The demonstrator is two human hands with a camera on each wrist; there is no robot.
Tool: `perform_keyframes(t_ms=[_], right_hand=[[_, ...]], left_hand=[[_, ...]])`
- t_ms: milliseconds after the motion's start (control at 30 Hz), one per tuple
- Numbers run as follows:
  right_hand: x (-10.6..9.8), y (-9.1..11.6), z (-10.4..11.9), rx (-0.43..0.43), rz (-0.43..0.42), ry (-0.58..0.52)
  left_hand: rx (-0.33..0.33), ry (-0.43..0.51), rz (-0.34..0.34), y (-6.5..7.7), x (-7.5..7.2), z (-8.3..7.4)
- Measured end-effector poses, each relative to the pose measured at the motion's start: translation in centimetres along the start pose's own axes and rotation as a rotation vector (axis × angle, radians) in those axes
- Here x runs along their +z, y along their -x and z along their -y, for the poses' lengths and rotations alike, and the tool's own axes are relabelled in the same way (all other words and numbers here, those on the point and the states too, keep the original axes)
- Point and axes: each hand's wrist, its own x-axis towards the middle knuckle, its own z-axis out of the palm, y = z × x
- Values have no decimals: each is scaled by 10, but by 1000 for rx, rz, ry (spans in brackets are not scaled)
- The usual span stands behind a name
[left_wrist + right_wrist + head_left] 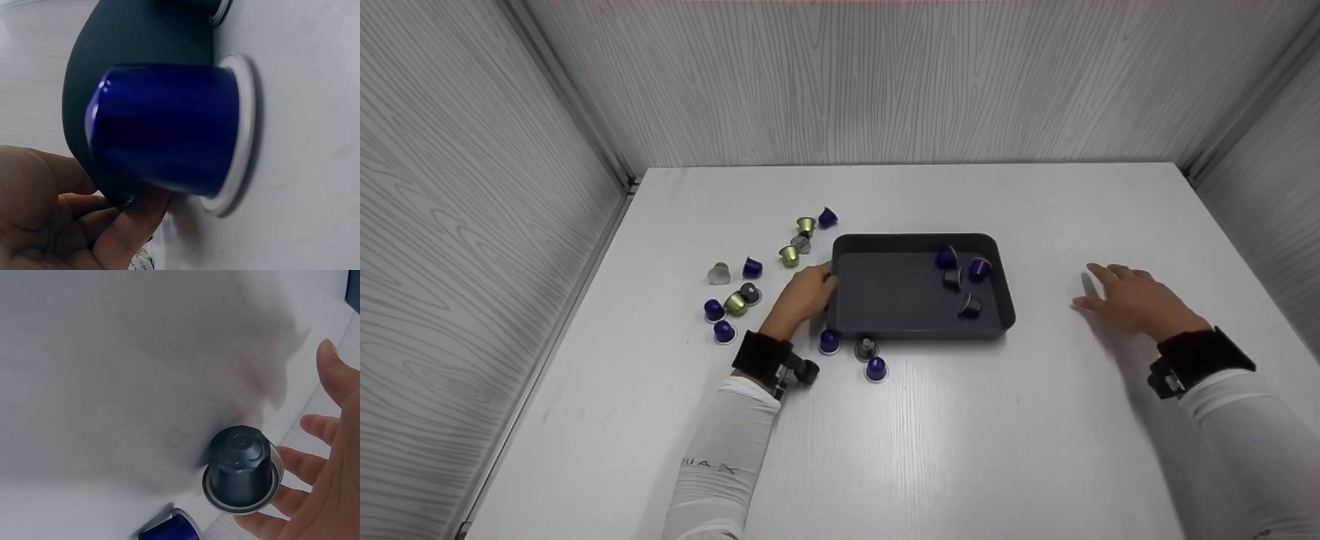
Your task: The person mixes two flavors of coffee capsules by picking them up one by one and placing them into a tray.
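Observation:
My left hand (804, 294) grips the left wall of a dark grey rectangular tray (915, 332), thumb and fingers at its rim. Two blue coffee capsules (979, 269) and two dark ones (970, 305) lie in the tray's right half. In the left wrist view a blue capsule (163, 129) stands close to the camera, in front of the tray (135, 39). Off to the tray's right, my right hand (1140, 304) hovers with fingers spread, holding nothing. The right wrist view shows a dark capsule (239, 467) overlapping its fingertips and a blue capsule (169, 529) beside that; the head view hides both.
Left of the tray, blue, green (736, 304) and grey capsules lie scattered on the white table (960, 450). A dark capsule (866, 348) and two blue ones (876, 368) stand by the tray's front edge. Wood-grain panels (870, 82) enclose the table at the back and sides.

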Motion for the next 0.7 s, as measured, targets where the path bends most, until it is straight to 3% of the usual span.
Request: perform_keyframes(t_ms=[267,700], right_hand=[[2,2,-4,-37,-54,-13],[1,2,-5,-24,-88,0]], left_hand=[[5,2,-5,0,0,-1],[31,-9,-16,0,0,1]])
